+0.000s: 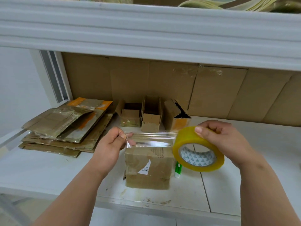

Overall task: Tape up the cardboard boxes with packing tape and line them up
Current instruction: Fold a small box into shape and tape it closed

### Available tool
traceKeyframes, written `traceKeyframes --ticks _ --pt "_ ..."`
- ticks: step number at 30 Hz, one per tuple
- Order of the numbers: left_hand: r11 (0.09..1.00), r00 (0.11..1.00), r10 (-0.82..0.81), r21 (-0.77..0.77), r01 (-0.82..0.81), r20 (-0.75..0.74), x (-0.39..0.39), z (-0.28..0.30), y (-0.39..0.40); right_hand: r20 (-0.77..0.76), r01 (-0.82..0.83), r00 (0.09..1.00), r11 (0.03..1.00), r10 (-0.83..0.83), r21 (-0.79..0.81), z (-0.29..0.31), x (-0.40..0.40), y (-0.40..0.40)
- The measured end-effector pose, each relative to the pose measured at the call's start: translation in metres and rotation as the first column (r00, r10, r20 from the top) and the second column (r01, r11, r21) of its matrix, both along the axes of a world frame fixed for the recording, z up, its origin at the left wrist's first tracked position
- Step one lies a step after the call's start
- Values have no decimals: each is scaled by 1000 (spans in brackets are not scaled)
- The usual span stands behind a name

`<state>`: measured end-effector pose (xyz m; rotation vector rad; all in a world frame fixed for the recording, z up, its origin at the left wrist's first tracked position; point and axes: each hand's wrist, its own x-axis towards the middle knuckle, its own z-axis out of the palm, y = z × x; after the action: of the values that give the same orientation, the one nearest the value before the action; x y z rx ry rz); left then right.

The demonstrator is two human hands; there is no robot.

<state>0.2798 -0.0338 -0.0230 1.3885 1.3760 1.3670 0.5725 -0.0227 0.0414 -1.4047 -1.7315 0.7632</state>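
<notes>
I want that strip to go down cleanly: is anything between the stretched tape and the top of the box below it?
Nothing visible. The tape strip, stretched between the left hand and the roll in the right hand, hangs just above the box. The green marker lies beside the box, under the roll, off that path.

White shelf (48, 173), flattened cartons (65, 128), four boxes, green marker (178, 170)

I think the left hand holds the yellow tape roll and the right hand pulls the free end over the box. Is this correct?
No, the hands are swapped. In the head view the right hand holds the yellow tape roll, and the left hand pulls the free end over the box.
</notes>
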Motion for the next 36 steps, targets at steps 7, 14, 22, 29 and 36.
traceKeyframes --ticks 7,14,22,29,36 --pt "998 965 59 -51 -48 257 -3 -1 5 80 4 997 999 0 -38 -10 3 11" --pt "995 926 88 -71 -66 368 -4 -1 10 147 3 989 996 10 -91 -19 2 18" --pt "994 857 102 -86 -68 505 -1 4 14 301 51 954 991 -11 -126 -24 -8 32" --pt "987 887 142 -136 -91 440 -3 -4 20 385 105 922 981 -35 -164 -25 -11 36" --pt "934 954 147 -353 -48 260 -9 -25 22 365 101 931 969 -12 -225 -29 -14 33"
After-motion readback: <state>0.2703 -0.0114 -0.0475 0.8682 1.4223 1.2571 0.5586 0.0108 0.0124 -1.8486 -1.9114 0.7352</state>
